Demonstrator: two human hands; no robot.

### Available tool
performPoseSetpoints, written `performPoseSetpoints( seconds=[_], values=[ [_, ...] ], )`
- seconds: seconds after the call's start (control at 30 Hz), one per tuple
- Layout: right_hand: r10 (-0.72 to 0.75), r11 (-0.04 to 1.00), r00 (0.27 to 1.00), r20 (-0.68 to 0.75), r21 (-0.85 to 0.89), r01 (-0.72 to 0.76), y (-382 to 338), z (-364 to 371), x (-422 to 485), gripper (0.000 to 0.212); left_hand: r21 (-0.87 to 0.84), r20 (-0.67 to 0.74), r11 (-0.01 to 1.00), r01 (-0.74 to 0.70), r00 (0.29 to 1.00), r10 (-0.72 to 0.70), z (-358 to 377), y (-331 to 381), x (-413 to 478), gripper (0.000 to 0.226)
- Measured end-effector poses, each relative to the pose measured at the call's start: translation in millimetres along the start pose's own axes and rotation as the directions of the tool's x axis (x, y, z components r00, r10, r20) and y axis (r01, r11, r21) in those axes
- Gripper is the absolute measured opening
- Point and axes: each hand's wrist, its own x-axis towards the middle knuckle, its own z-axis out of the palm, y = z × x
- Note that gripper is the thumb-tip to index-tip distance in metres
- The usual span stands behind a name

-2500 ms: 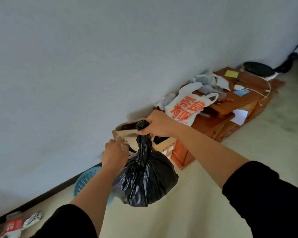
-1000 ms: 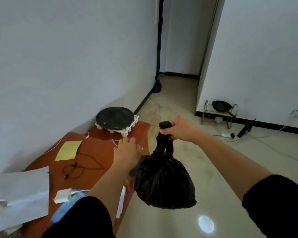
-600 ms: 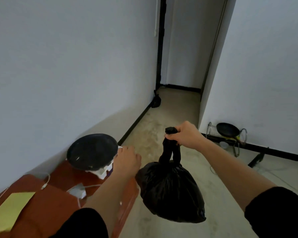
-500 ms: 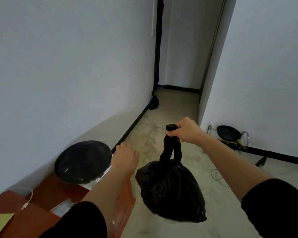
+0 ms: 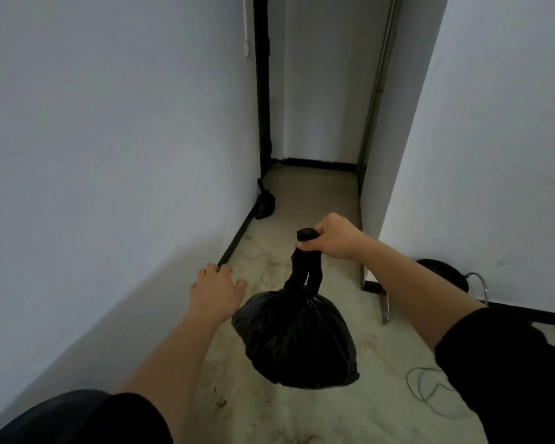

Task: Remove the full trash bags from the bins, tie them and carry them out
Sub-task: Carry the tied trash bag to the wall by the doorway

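On the head view, I had the right hand [image 5: 332, 237] raised out in front of the body. Its grip was wrapped tight round the top of the black trash bag [image 5: 297, 341], with the bunched end poking out of the fist. I judged it was held high and forward so the load hung free of the legs and off the floor [image 5: 318, 193] for the walk out. The left hand [image 5: 217, 291] reached out just beside the bag without touching it, its grip slack, fingers spread and holding nothing. To my eye it was there for balance or to steady a swing. The bag hung in the air between the two forearms: glossy, crinkled black plastic, round and heavy at the bottom, gathered into two twisted strands that rose to the fist. It read to me as tied and ready to go. Ahead, a narrow passage ran along the left wall [image 5: 109, 155], where a small dark bag [image 5: 265, 203] sat against the skirting. On the right a dark pan [image 5: 439, 274] rested on a wire rack [image 5: 476, 283], and a thin cable [image 5: 426, 384] looped across the floor.
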Motion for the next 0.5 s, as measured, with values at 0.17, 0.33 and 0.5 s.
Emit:
performPoseSetpoints(
  seconds=[0.17, 0.33, 0.5],
  values=[
    [-0.041, 0.999, 0.998, 0.056, 0.004, 0.041, 26, -31, 154, 0.051, -0.012, -0.007, 0.998, 0.065, 0.998, -0.065, 24, 21, 154, 0.047],
    [-0.081, 0.997, 0.992, 0.098, 0.000, 0.081, 37, -70, 291, 0.050, -0.040, -0.020, 0.995, 0.089, 0.996, -0.090, 31, 52, 294, 0.047],
    [-0.089, 0.996, 0.991, 0.099, 0.011, 0.088, 54, -94, 415, 0.053, -0.011, -0.034, 0.992, 0.124, 0.992, -0.125, 35, 65, 416, 0.044]
  ],
)
